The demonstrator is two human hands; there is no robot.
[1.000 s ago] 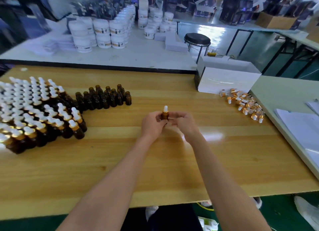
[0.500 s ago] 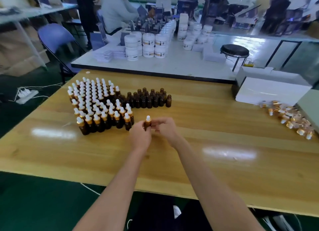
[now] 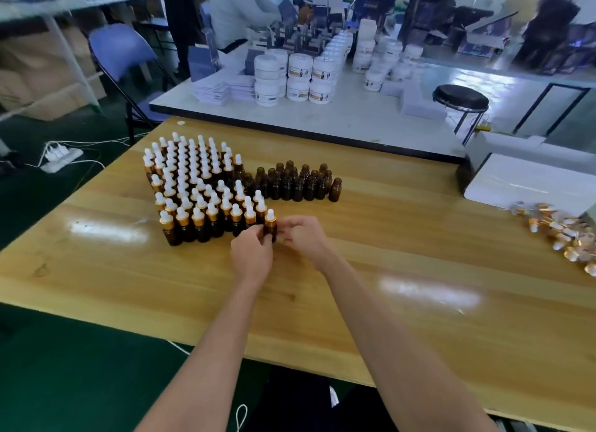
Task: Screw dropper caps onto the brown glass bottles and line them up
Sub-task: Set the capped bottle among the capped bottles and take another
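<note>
Curled fingers of the left hand (image 3: pixel 251 254) and right hand (image 3: pixel 306 238) pinch the upright capped bottle (image 3: pixel 270 228), just right of the front row (image 3: pixel 206 225) along the table (image 3: pixel 403 270)'s near side.

Bare from hand to elbow: left forearm (image 3: pixel 206 351) and right forearm (image 3: pixel 403 351), long and slim, uncovered up to the lower frame edge. Left hand (image 3: pixel 251 254) and right hand (image 3: pixel 306 238) bare likewise. Low between the arms, dark clothing (image 3: pixel 290 399), cut and fabric hard to make out. Beside it a small white patch (image 3: pixel 333 396), perhaps a shoe; too little showing to tell.
</note>
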